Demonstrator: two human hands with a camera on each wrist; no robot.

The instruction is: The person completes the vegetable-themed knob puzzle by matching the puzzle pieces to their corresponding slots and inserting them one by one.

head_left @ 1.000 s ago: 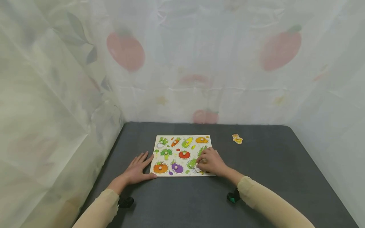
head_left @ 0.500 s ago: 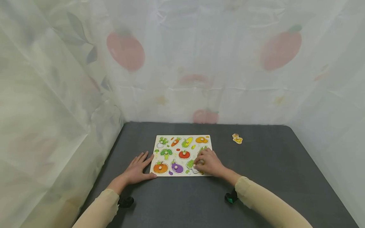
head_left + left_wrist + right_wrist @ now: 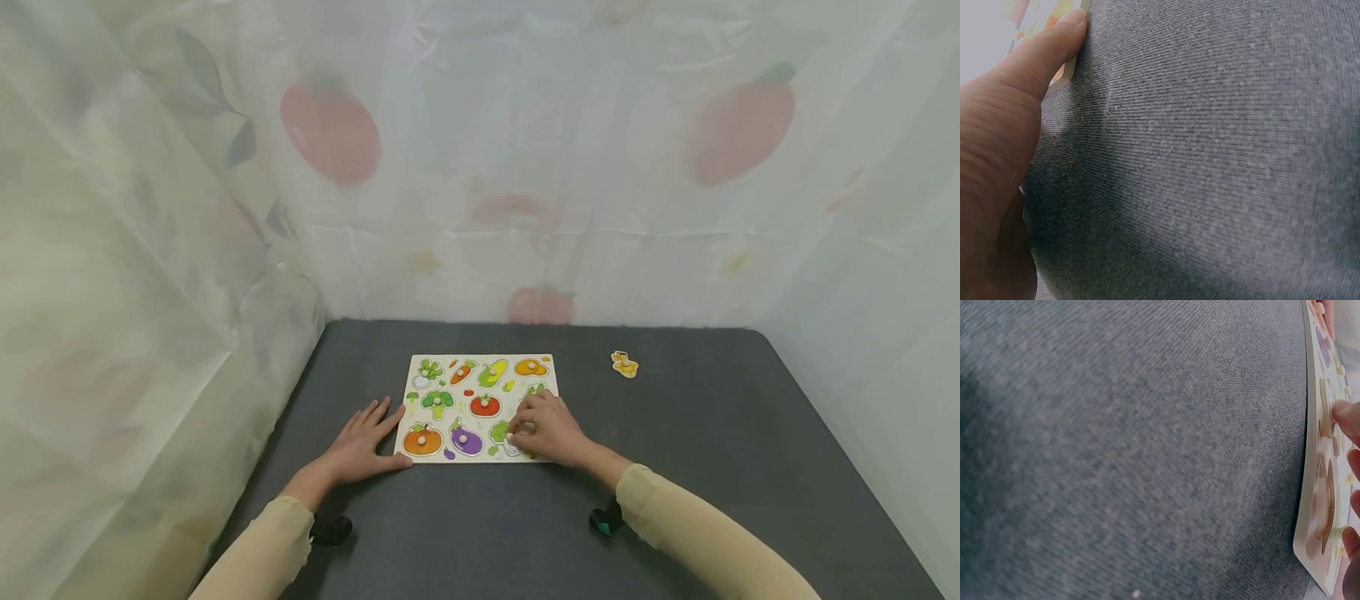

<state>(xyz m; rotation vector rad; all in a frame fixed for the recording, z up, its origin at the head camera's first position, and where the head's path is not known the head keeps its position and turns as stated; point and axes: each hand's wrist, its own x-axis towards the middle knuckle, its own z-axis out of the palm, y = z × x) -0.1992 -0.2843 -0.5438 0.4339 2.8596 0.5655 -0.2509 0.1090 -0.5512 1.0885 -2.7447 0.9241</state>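
Observation:
A white wooden puzzle board [image 3: 510, 408] with vegetable-shaped knob pieces lies on the table. My left hand [image 3: 358, 450] lies spread at its left edge, thumb and fingertips on the rim; in the left wrist view the thumb [image 3: 1044, 53] presses along the board's corner [image 3: 1067, 74]. Over the lower right part, my right hand [image 3: 550, 427] pinches a leafy green-and-white cabbage piece [image 3: 499, 430]. Its lower part is hidden by the fingers. In the right wrist view the cabbage piece [image 3: 1326, 403] sits a little tilted above the board [image 3: 1311, 419], the thumb [image 3: 1346, 415] against it.
A yellow-orange puzzle piece [image 3: 624, 365] lies on the dark grey table [image 3: 697, 417], right of the board and toward the back. Pale fruit-printed sheeting [image 3: 480, 167] walls in the back and sides. Seated pieces such as the eggplant [image 3: 472, 446] and tomato [image 3: 491, 408] surround the work.
My right hand has shifted slightly left with the cabbage piece, which now lies closer over its outline on the board. The left hand stays in place.

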